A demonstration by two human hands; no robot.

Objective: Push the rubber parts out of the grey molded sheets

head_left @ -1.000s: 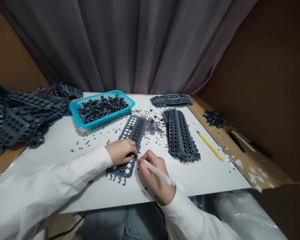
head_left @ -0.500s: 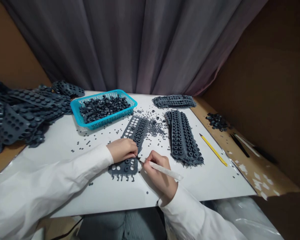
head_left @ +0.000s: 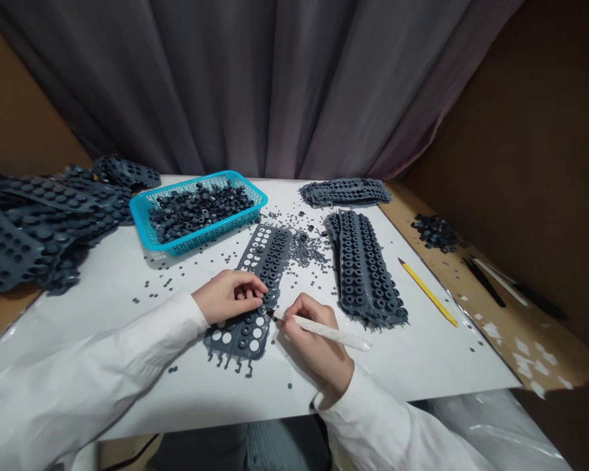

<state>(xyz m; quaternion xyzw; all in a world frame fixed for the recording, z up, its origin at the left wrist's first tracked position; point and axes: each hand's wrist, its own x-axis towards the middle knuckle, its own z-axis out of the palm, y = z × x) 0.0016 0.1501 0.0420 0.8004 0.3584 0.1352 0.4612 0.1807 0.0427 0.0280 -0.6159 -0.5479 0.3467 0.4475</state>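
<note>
A dark grey rubber sheet [head_left: 249,325] with rows of round holes and raised ring-shaped pieces lies slanted in front of me. White paper shows through its open holes, and short tails stick out of its near edge. My left hand [head_left: 228,294] rests over its middle, fingers loosely curled, with a gap between thumb and fingertips. Close by on the right, my right hand [head_left: 317,333] grips a white pen-like tool [head_left: 336,334]. Its dark tip points at the sheet's right edge, near my left thumb; whether they touch, I cannot tell.
A blue basket [head_left: 152,245] holds many small dark rubber pieces. Stacked grey sheets [head_left: 366,268] lie to the right, beside a yellow cutter-like stick [head_left: 428,292]. More sheets [head_left: 39,222] are heaped at left. Tiny dark discs [head_left: 307,248] litter the white paper.
My left thumb and fingers have parted from a closed pinch, and that hand has shifted slightly left. The sheet's near end has swung a little left. The right hand keeps hold of the tool.
</note>
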